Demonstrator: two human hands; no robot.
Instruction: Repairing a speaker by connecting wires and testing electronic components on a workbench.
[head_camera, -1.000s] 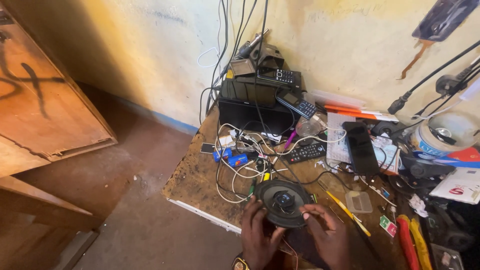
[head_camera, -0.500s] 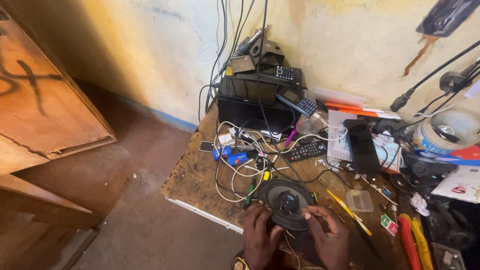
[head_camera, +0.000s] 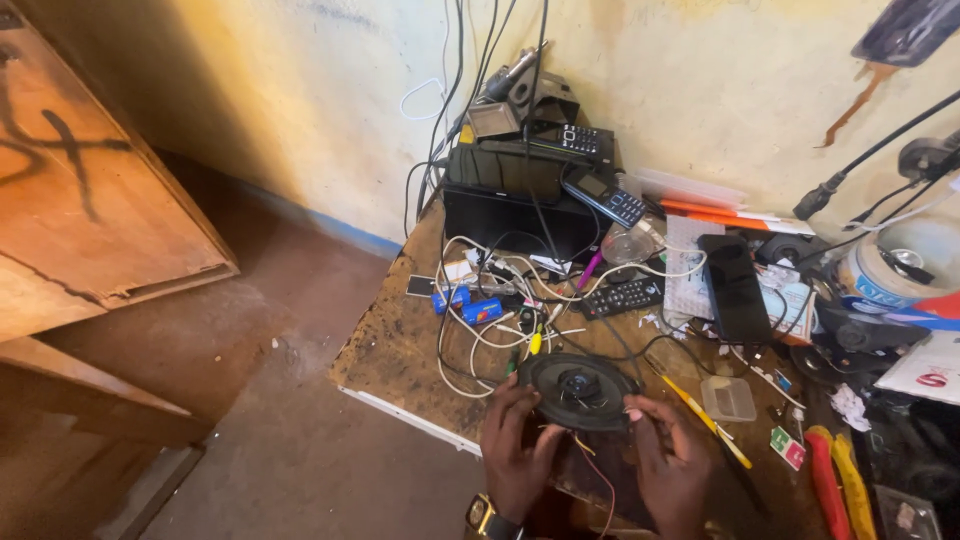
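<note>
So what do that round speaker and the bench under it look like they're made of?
Speaker: matt black cone, probably paper or plastic, with a dark rim that looks like metal; hard to tell. Bench: bare wood, going by its stained, worn brown top and pale chipped edge.

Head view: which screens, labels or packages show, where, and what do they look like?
Black smartphone: flat, right of centre, dark screen.
Keypad phone: leaning on black box, small grey screen.
White tub: far right, blue label.
Small red-green packet: near table's front edge.
Hands hold a round black speaker.

A black remote lay among tangled white cables; a dark phone sat near a yellow pencil.
</note>
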